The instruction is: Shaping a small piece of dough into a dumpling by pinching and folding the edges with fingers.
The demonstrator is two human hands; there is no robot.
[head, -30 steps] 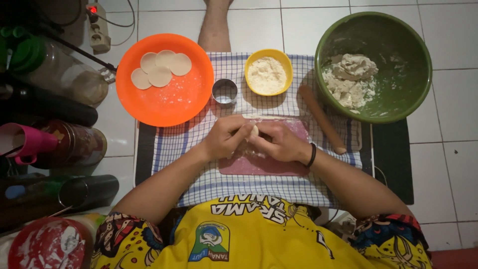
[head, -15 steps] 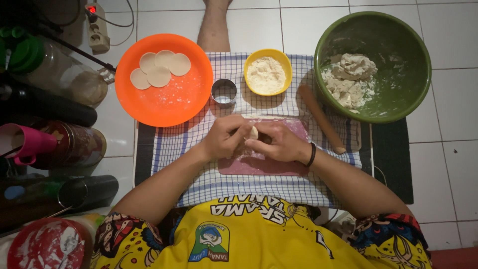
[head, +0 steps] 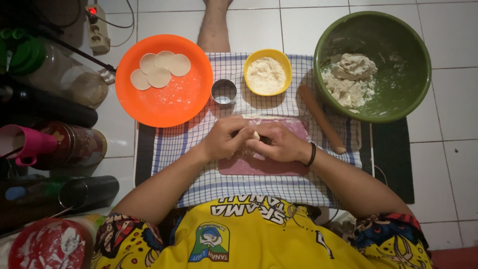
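The left hand (head: 226,137) and the right hand (head: 279,143) meet fingertip to fingertip, both curled narrow around a small pale piece of dough (head: 256,135). Only a sliver of it shows between the fingers, so its shape is hard to tell. A dark band circles the right wrist.

Directly under the hands lies a flat, dull pink mat (head: 264,164), rectangular and dusted with flour at its far edge. The mat rests on a white cloth with a blue check (head: 184,144), spread over a dark mat on the white tiled floor (head: 448,164).

Just beyond the left hand stands a small round metal cutter (head: 224,91), shiny and open at the top. Beyond the right hand sits a yellow bowl (head: 268,54) heaped with fine, powdery flour. To the right of the right hand a smooth wooden rolling pin (head: 321,118) lies at a slant on the cloth.

Farther out to the left, an orange plastic plate (head: 169,104), floured, carries four thin, flat dough discs (head: 160,69) that overlap near its far rim. Farther out to the right, a big green bowl (head: 398,89) holds a rough, shaggy lump of dough (head: 348,77), its inner wall smeared with flour.

At the far left stand dark bottles (head: 50,107) and jars, crowded together.
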